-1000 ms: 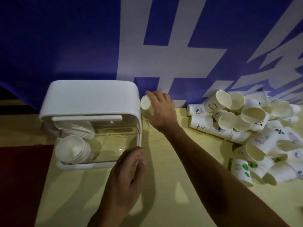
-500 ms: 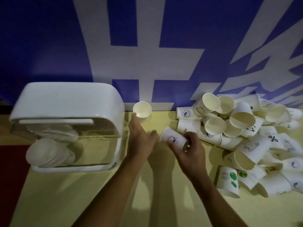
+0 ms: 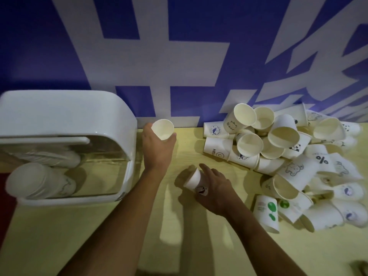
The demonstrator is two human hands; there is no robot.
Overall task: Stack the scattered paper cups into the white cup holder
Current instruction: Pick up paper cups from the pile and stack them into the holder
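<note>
So the white cup holder (image 3: 65,114) sits at the left end of the desk (image 3: 99,236), up against the wall. It has a rounded white top and a see-through front, and through that you can make out two stacks of cups (image 3: 39,182) lying on their sides inside.

Just to its right, the left hand (image 3: 157,150) grips a plain paper cup (image 3: 162,129) upright, mouth open toward the camera. The right hand (image 3: 216,191) is nearer the camera, fingers curled round a second cup (image 3: 194,180) that's tipped over with its base pointing up and left. A little dark print shows on it, too small to read. The hands are apart, one cup each.

Off to the right is the loose pile of cups (image 3: 278,156), lying every which way. One says "HELL" (image 3: 214,151) before it runs out of sight, one has a big "%" (image 3: 321,159), one a panda (image 3: 296,147), and one green blobs (image 3: 268,211).

The desk is pale yellow. Behind it hangs a blue banner (image 3: 179,46) with huge white strokes, cropped so I can't read them. Lighting's dim.
</note>
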